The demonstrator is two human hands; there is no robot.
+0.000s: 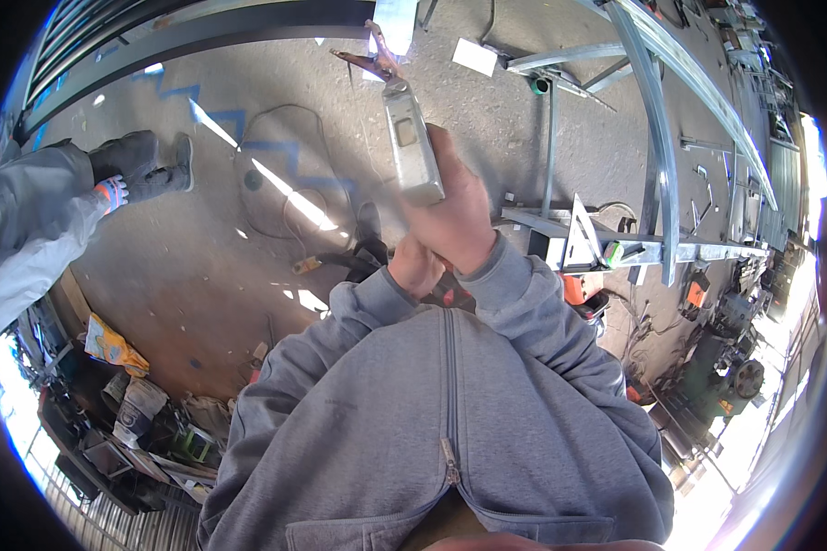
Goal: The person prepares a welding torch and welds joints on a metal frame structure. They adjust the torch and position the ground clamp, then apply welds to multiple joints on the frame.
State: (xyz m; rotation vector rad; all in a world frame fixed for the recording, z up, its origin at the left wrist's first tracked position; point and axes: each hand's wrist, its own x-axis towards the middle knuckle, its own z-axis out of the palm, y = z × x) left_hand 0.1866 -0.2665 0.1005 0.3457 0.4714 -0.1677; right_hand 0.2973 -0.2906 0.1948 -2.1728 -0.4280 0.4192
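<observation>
My right hand [458, 204] is closed around the near end of a grey, box-shaped metal piece [406, 133] with a rectangular recess in its face. The piece points away from me. At its far end is a brown, pronged part [377, 60], whose kind I cannot make out. My left hand [416, 266] is closed just below and left of the right wrist, close to my body. Whatever it holds, if anything, is hidden.
A dark barred metal frame [156, 55] spans the far left. Galvanised steel profiles [657, 156] form a frame on the right, bearing a white triangular piece [581, 237]. A gloved co-worker [37, 202] is at the left. A cable [317, 119] loops on the ground.
</observation>
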